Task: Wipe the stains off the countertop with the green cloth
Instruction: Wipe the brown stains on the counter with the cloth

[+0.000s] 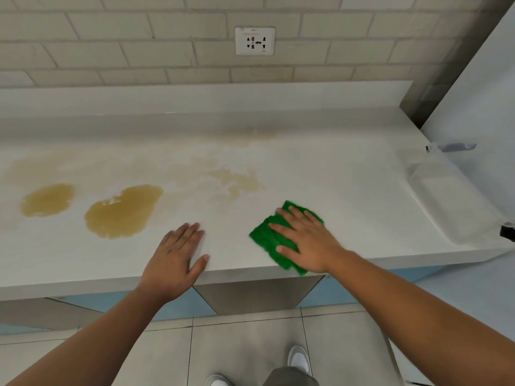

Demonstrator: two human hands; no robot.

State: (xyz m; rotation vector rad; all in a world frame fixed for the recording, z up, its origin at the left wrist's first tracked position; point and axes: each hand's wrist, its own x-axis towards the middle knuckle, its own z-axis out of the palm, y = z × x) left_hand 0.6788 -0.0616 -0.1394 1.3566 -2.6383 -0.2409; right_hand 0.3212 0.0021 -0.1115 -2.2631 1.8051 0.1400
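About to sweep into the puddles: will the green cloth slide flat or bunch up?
Probably floppy: the green cloth lies folded under the flat right hand, so it may bunch. It likely slides on the smooth countertop. Soaking up the amber puddle, it may drag.

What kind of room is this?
Probably a kitchen, though it could be a utility room: a long white countertop with brownish liquid stains, a tiled wall with a power socket, and cabinet fronts below.
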